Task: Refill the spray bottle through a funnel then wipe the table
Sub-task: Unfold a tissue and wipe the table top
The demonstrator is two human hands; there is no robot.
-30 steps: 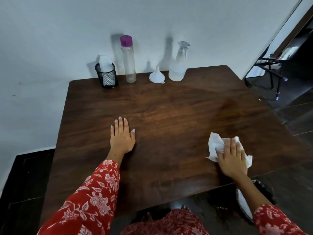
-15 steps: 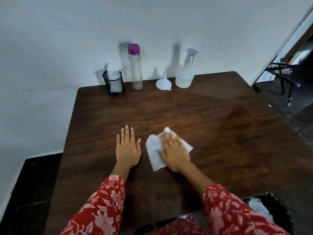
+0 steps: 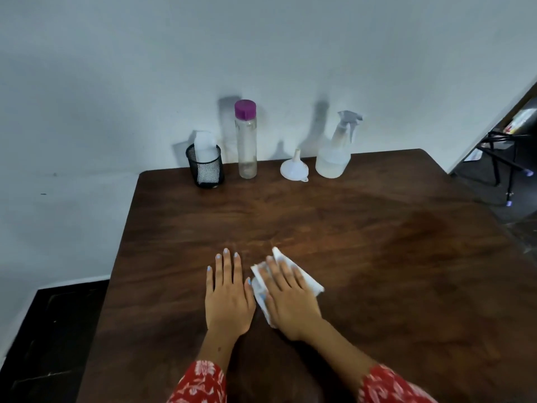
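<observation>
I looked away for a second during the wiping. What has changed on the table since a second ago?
The right hand swept the white tissue from the table's right front edge leftward to the middle, ending right beside the left hand. It still presses the tissue flat under straight fingers. The left hand stayed flat on the table. The spray bottle, funnel, purple-capped bottle and mesh cup remain at the back edge.

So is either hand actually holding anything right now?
Only the right hand, which presses a white tissue flat against the table, fingers spread over its middle. The left hand lies flat, holding nothing.
</observation>
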